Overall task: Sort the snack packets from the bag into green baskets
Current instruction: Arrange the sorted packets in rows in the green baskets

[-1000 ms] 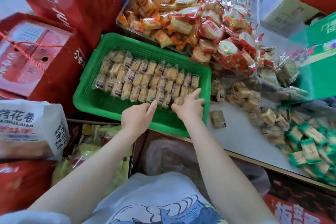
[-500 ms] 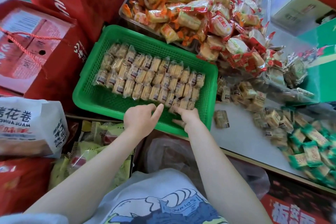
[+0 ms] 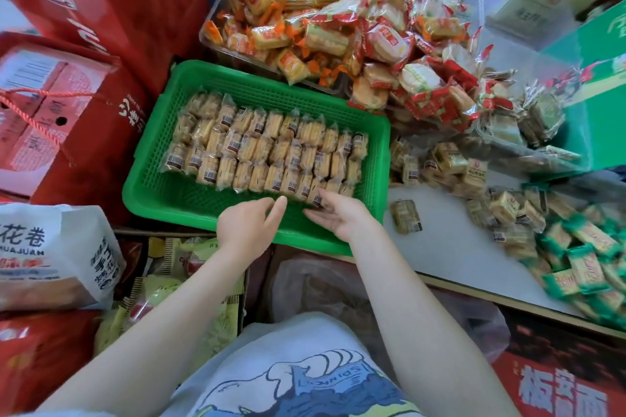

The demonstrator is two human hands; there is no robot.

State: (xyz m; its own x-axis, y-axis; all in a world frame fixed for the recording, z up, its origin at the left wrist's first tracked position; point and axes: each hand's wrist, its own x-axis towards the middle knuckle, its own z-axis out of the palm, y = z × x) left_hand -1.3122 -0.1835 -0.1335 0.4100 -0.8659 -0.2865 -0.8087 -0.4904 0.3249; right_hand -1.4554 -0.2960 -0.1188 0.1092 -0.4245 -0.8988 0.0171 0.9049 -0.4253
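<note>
A: Item one, your hands?

B: Your left hand [image 3: 249, 225] hovers over the near rim of the green basket [image 3: 162, 193], fingers loosely extended, holding nothing. Your right hand [image 3: 342, 215] lies palm-up beside it, fingers relaxed, tips touching the front row.

A: Item two, the snack packets [image 3: 267, 149]?

B: Rows of them fill the basket's middle. One loose packet [image 3: 405, 216] lies on the white table [image 3: 450, 247], just right of the basket.
</note>
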